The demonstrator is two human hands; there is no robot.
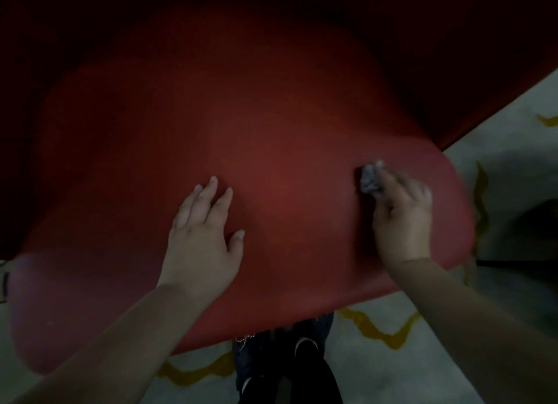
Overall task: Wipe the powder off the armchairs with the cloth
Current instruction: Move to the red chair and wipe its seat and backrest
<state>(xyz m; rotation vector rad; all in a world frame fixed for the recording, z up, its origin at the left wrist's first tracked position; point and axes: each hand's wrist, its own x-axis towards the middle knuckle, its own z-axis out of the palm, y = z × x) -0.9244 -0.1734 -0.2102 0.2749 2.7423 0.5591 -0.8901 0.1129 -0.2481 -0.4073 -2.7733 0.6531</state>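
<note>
A red armchair (241,125) fills most of the view, its rounded seat cushion bulging toward me. My left hand (202,240) lies flat on the cushion near its middle, fingers straight and spread. My right hand (401,219) is at the cushion's right side and grips a small crumpled grey cloth (370,178), pressing it against the red surface. The right hand is motion-blurred. No powder shows clearly in the dim light.
Pale floor (422,358) with yellow wavy markings lies below and to the right of the chair. My dark trousers and shoes (290,367) stand just below the cushion's front edge. The chair's back and sides are in deep shadow.
</note>
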